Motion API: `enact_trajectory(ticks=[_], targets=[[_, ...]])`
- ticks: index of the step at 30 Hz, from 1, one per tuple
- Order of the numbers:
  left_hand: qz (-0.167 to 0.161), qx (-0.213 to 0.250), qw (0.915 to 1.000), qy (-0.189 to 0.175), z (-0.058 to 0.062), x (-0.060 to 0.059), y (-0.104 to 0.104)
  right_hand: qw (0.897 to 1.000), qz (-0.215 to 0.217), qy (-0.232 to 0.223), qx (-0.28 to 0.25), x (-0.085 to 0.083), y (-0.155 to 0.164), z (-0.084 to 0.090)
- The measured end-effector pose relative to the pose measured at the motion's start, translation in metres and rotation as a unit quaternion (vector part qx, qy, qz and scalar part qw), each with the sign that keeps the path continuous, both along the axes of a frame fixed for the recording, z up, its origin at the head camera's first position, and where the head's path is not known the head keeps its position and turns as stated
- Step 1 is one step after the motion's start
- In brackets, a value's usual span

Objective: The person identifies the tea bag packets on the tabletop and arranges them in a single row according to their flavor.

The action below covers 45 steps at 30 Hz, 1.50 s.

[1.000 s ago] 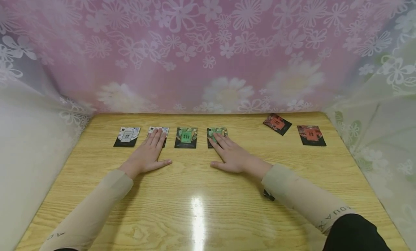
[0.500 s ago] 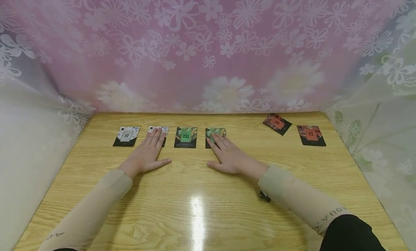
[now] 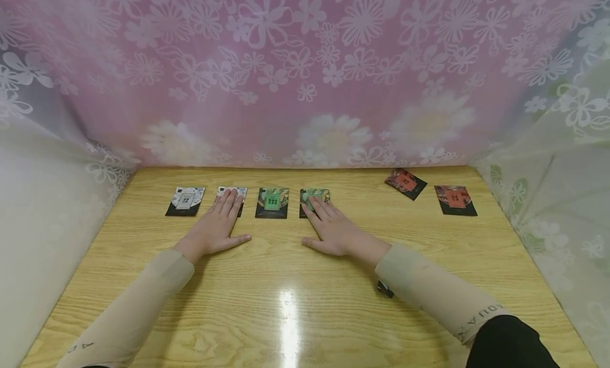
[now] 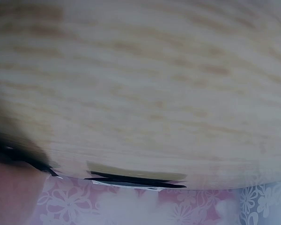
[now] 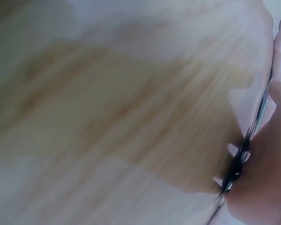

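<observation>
two walls of flowered curtain point(image 3: 305, 77) close in the scene, pink at the back and pale at the sides, and below them lies the wooden desk point(image 3: 295, 304), with a bright glare spot near its front edge. on it both forearms in beige sleeves point(image 3: 143, 299) reach forward.

the left hand point(image 3: 214, 227) lies flat with straight fingers, palm down, its fingertips resting on the second white packet point(image 3: 234, 191). the right hand point(image 3: 331, 227) also lies flat and unclenched, fingertips pressing on the second green packet point(image 3: 316, 194). neither hand grips anything.

six small packets lie along the far side of the desk. from the left: a white packet point(image 3: 185, 200), the one under the left fingertips, a green packet point(image 3: 272, 202) lying free between the two hands, the one under the right fingertips, then well apart to the right a red packet point(image 3: 405, 183) lying askew and another red packet point(image 3: 455, 199).

only the head view shows this row. the left wrist view gives blurred wood grain and one packet's thin dark edge point(image 4: 136, 179) seen side-on against the curtain. the right wrist view shows blurred wood, a finger point(image 5: 262, 187) at the right border and a dark packet edge point(image 5: 241, 161) beside it. a small dark object point(image 3: 384, 289) peeks from under the right sleeve; what it is cannot be told.
</observation>
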State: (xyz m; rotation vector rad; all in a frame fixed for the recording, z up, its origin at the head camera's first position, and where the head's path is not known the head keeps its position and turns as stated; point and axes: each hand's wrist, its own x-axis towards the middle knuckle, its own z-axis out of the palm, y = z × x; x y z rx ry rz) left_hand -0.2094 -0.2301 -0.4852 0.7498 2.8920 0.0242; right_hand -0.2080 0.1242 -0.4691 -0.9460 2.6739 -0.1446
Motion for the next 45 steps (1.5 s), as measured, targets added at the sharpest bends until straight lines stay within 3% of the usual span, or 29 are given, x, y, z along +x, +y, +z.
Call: enact_trajectory(ticks=[9,18,29,45], targets=[[-0.001,-0.002,1.0000,0.003,-0.001,0.001,-0.001,1.000,0.001,0.004,-0.013,0.001,-0.001,0.003],[-0.001,0.000,1.0000,0.006,0.000,0.001,-0.001,0.996,0.001,0.065,-0.054,-0.005,0.014,0.014],[0.001,0.010,0.9999,0.001,-0.003,-0.001,-0.002,0.992,-0.038,0.108,-0.049,-0.021,0.070,0.015],[-0.003,0.022,0.9997,0.007,-0.004,0.000,-0.002,0.991,-0.095,0.084,-0.029,-0.034,0.159,0.007]])
